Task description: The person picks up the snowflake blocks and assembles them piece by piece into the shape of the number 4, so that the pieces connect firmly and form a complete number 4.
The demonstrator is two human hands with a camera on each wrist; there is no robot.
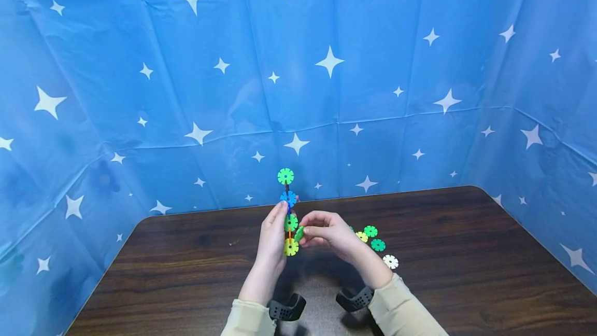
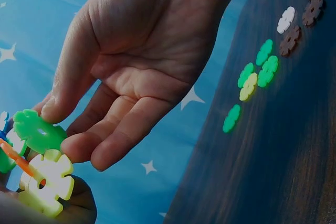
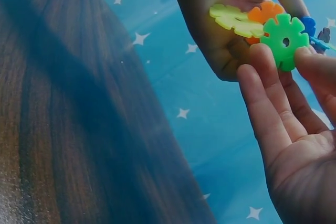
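Note:
My left hand (image 1: 271,235) grips an upright chain of interlocked plastic snowflake discs. From the top it runs through a green disc (image 1: 285,176), a dark one, blue ones (image 1: 288,199), another green one (image 1: 291,222), an orange one seen edge-on, and a yellow disc (image 1: 291,247) at the bottom. Between thumb and fingers, my right hand (image 1: 332,233) pinches a loose-looking green disc (image 3: 285,41) close beside the chain's lower part. In the right wrist view it overlaps the orange disc (image 3: 266,14); whether they are slotted together I cannot tell.
Right of my right hand, several discs lie on the dark wooden table (image 1: 466,253): green (image 1: 378,245), yellow (image 1: 361,237) and white (image 1: 390,262). Brown discs (image 2: 290,41) lie near them in the left wrist view. A blue star-patterned cloth (image 1: 298,92) hangs behind and at both sides.

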